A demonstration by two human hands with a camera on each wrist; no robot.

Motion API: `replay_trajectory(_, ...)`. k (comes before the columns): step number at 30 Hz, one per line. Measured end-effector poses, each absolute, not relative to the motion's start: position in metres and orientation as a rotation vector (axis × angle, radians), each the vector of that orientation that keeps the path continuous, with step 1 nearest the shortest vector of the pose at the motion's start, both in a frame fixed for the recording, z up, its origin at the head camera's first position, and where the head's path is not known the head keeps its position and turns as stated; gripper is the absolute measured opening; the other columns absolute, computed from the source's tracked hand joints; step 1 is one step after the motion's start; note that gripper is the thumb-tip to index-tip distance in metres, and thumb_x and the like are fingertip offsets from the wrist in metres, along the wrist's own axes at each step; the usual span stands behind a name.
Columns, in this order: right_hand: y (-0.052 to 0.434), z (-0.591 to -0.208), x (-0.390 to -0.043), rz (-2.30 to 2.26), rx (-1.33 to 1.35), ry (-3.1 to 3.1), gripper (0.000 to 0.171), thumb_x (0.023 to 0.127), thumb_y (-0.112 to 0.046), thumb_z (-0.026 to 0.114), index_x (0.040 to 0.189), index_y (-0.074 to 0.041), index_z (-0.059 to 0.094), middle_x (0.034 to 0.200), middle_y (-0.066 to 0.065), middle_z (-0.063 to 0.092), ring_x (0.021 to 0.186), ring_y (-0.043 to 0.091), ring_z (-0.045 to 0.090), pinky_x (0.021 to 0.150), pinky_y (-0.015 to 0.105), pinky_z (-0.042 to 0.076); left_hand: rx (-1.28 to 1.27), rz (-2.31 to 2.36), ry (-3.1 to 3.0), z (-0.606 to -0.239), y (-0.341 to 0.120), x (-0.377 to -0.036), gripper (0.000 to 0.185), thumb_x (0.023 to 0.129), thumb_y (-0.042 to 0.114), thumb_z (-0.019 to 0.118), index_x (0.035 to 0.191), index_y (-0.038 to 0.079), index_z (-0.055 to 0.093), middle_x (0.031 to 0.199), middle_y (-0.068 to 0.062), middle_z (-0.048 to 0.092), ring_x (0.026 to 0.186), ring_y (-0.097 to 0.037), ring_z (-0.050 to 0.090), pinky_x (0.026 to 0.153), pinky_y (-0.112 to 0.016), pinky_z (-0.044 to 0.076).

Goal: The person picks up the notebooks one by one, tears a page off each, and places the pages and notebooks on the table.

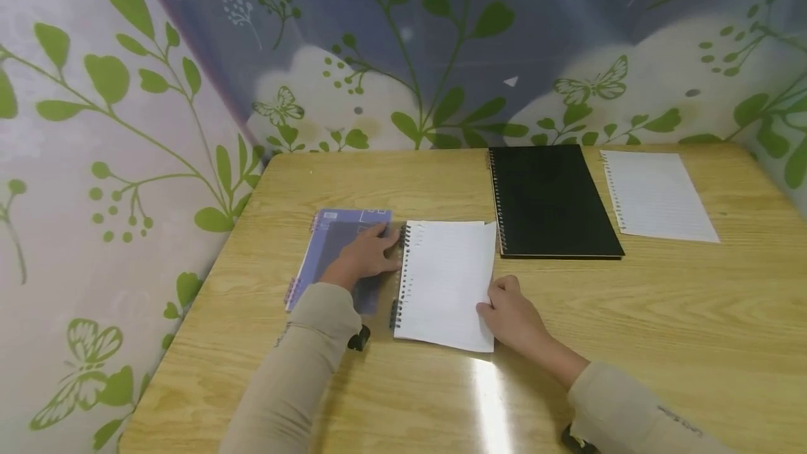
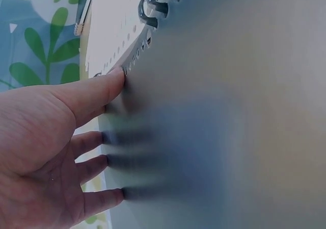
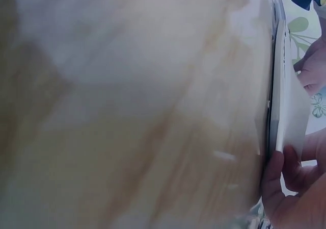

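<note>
A spiral notebook lies open near the table's front. Its purple translucent cover (image 1: 343, 240) is folded out to the left and its white lined page (image 1: 444, 286) faces up. My left hand (image 1: 368, 252) lies flat on the cover with straight fingers, the fingertips next to the spiral rings (image 1: 400, 272). In the left wrist view the left hand (image 2: 109, 137) presses the cover (image 2: 214, 137) just below the rings (image 2: 158, 4). My right hand (image 1: 499, 305) pinches the page's right edge. The right wrist view shows its fingers (image 3: 285, 173) curled round the lifted page edge (image 3: 282, 86).
A shut black spiral notebook (image 1: 551, 202) lies at the back of the wooden table (image 1: 662, 314). A loose lined sheet (image 1: 656, 195) lies to its right. Leaf-patterned walls close in at the left and behind. A glare stripe (image 1: 488, 405) crosses the table's front.
</note>
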State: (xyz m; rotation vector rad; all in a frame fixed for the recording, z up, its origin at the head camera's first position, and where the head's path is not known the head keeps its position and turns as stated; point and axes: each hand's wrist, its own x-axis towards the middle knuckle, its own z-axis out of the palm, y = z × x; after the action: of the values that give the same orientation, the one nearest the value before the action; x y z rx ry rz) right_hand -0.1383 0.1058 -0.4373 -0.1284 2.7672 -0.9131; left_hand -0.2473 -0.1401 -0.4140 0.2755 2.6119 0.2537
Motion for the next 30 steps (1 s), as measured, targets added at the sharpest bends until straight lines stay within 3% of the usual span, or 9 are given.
replay_trajectory(8, 0.109, -0.437, -0.139, -0.906, -0.13, 2.754, 0.02, 0.089, -0.015, 0.048, 0.085, 0.002, 0.057, 0.123, 0.025, 0.04, 0.081, 0.026, 0.053, 0.073, 0.039, 0.047, 0.291, 0.264, 2.598, -0.41, -0.138, -0.247, 0.07, 0.09, 0.044, 0.052, 0.148, 0.023, 0.017, 0.157, -0.006, 0.003, 0.143, -0.032, 0.008, 0.108, -0.061, 0.018)
replay_trajectory(14, 0.112, -0.436, -0.139, -0.853, -0.152, 2.776, 0.033, 0.09, -0.012, 0.044, 0.108, 0.012, 0.057, 0.118, 0.024, 0.05, 0.097, 0.033, 0.056, 0.083, 0.045, 0.048, 0.292, 0.325, 2.582, -0.415, -0.139, -0.247, 0.071, 0.09, 0.041, 0.055, 0.147, 0.024, 0.017, 0.157, -0.006, 0.002, 0.143, -0.03, 0.005, 0.109, -0.061, 0.015)
replay_trajectory(17, 0.112, -0.435, -0.143, -0.863, -0.168, 2.792, 0.024, 0.089, -0.012, 0.046, 0.091, 0.008, 0.058, 0.1, 0.019, 0.054, 0.082, 0.028, 0.054, 0.069, 0.038, 0.047, 0.265, 0.351, 2.591, -0.416, -0.14, -0.248, 0.071, 0.089, 0.04, 0.056, 0.147, 0.024, 0.017, 0.157, -0.005, 0.002, 0.143, -0.03, 0.006, 0.108, -0.062, 0.014)
replay_trajectory(21, 0.115, -0.434, -0.147, -0.921, -0.176, 2.797, 0.024, 0.087, -0.012, 0.049, 0.066, -0.004, 0.044, 0.076, 0.01, 0.046, 0.065, 0.02, 0.039, 0.056, 0.028, 0.033, 0.261, 0.367, 2.588, -0.416, -0.139, -0.249, 0.071, 0.089, 0.039, 0.056, 0.148, 0.025, 0.018, 0.157, -0.005, 0.002, 0.143, -0.031, 0.007, 0.107, -0.064, 0.014)
replay_trajectory(28, 0.12, -0.434, -0.149, -1.022, -0.167, 2.793, 0.02, 0.091, -0.014, 0.047, 0.074, -0.004, 0.045, 0.067, 0.007, 0.043, 0.061, 0.018, 0.04, 0.053, 0.026, 0.033, 0.274, 0.419, 2.609, -0.416, -0.139, -0.247, 0.07, 0.088, 0.035, 0.058, 0.147, 0.023, 0.022, 0.156, -0.006, 0.007, 0.142, -0.034, 0.012, 0.105, -0.066, 0.018)
replay_trajectory(30, 0.12, -0.436, -0.15, -1.019, -0.167, 2.841, 0.016, 0.091, -0.015, 0.047, 0.081, -0.002, 0.05, 0.07, 0.011, 0.051, 0.063, 0.02, 0.045, 0.055, 0.03, 0.038, 0.269, 0.465, 2.646, -0.419, -0.139, -0.246, 0.068, 0.087, 0.033, 0.059, 0.146, 0.022, 0.027, 0.156, -0.007, 0.011, 0.141, -0.035, 0.015, 0.105, -0.064, 0.021)
